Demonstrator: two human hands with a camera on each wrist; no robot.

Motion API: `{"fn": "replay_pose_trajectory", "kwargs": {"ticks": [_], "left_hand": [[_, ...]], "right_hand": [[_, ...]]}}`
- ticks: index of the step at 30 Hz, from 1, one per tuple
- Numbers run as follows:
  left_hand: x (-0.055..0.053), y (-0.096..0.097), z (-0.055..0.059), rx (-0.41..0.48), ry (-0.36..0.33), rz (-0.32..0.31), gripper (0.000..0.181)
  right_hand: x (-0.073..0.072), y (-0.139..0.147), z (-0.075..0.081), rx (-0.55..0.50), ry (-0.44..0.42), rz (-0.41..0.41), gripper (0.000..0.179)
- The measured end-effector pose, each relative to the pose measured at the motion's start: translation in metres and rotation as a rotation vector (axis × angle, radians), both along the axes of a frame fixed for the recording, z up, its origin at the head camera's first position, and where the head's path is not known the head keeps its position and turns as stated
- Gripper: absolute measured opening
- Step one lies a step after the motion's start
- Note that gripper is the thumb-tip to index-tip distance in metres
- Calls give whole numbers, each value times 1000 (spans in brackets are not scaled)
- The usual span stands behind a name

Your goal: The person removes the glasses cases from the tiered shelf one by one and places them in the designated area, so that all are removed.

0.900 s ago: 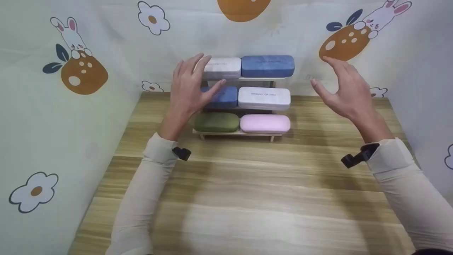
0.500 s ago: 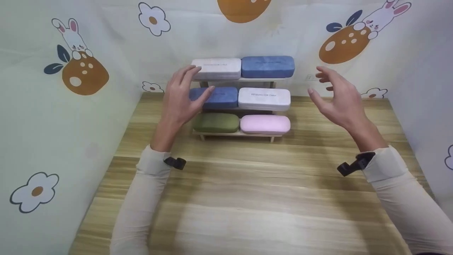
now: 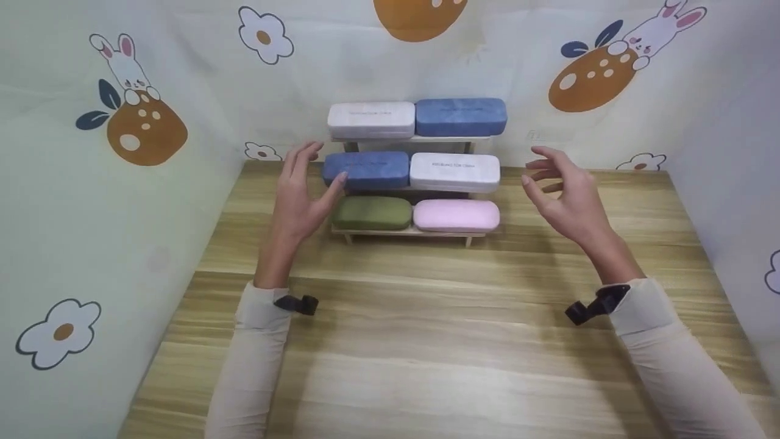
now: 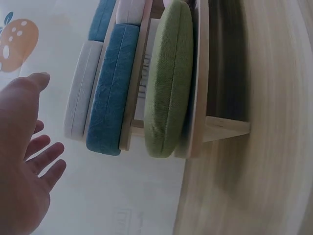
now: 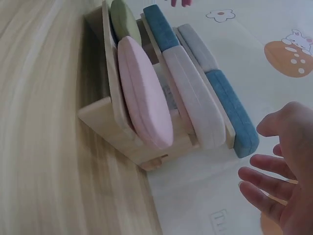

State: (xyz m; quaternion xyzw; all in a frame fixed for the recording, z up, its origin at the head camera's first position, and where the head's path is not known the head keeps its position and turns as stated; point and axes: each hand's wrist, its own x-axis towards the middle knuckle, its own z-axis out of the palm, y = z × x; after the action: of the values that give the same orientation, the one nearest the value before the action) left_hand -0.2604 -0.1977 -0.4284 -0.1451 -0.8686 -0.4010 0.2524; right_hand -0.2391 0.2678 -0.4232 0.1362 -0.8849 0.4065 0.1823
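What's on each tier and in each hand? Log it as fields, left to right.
support: three-tier wooden rack
top: white oblong case, blue oblong case
middle: another blue oblong case, another white oblong case
bottom: green rounded fabric case, pink rounded case
left hand: left of rack, empty
right hand: right of rack, empty

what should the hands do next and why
Probably draw the left hand and the right hand back toward the person: neither holds anything, and the six cases already sit in pairs on the three shelves of the rack, so nothing seems to need another touch.
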Motion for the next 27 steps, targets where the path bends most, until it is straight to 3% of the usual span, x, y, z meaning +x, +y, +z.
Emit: {"fn": "replay_pose_trajectory", "kwargs": {"ticks": [7,13,20,27], "left_hand": [[11,-6,-23,116,-92,32,81],[17,-13,-43,170,-192,48,85],[20,-16,-71,209,-348,-36,96],[18,-13,-85,246,-475,-114,115]], "right_hand": [[5,-10,-35,-111,-86,28,49],[8,-20,-55,-169,-151,61,53],[11,-32,-71,-192,-247,104,63],[10,-42,-84,-193,-258,150,75]]}}
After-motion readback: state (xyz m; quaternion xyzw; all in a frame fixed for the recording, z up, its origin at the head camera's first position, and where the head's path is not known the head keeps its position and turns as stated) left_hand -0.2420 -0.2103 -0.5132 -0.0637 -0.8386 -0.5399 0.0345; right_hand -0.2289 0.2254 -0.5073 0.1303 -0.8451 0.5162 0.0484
